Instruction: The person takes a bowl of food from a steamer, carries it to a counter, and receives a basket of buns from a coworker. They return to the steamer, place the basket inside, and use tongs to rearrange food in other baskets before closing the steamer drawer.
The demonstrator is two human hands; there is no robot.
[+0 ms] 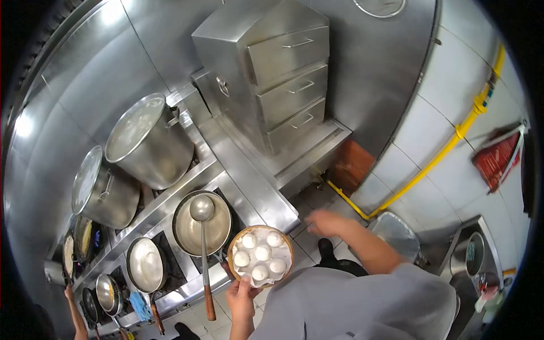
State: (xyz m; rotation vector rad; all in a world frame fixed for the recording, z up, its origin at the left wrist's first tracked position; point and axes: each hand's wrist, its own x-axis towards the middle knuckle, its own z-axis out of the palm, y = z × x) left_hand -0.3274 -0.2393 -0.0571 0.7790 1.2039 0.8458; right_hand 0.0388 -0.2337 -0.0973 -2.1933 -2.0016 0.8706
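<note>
My left hand (242, 299) grips the near rim of a round bamboo steamer basket (290, 243), its thumb over the edge. White paper lines the basket, and several round white buns (262, 253) sit on it, spaced apart. My right hand (324, 222) is held out to the right of the basket, apart from it, near the counter's corner; its fingers are blurred. Just left of the basket, a ladle (202, 209) with a wooden handle lies across a wide pan (184, 235) on the stove.
A steel steamer cabinet (292, 85) with three drawers stands at the back. Two large stockpots (164, 153) occupy the rear of the stove; a wooden-handled pan (146, 263) and smaller pans are at left. Another person's arm (76, 314) reaches in there. A yellow pipe (430, 164) crosses the tiled wall.
</note>
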